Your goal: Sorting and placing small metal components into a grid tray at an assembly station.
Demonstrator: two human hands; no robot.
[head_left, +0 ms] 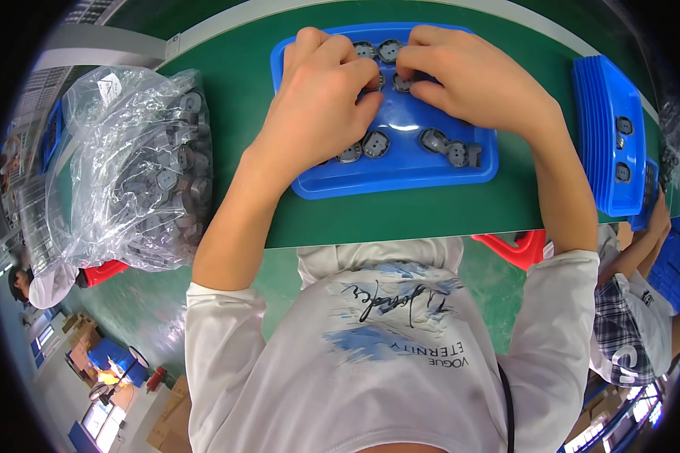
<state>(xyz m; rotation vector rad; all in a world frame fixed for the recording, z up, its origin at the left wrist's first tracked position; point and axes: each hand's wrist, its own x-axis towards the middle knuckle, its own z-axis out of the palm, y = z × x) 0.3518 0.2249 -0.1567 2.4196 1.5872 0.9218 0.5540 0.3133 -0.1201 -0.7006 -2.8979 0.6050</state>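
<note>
A shallow blue tray lies before me with several round grey plastic parts in it. My left hand reaches over its left side, fingers curled, thumb and forefinger around a grey plastic part that they partly cover. Over the far right of the tray, my right hand pinches another grey part between bent fingers and thumb. Two more round parts sit between the hands at the far rim. Nearer me lie a round part on the left and joined-looking parts on the right.
A clear plastic bag full of grey parts stands left on the green table. At the right is a stack of blue trays, the outermost holding grey parts. Beyond it a co-worker's hand touches a blue tray. A red stool shows below the edge.
</note>
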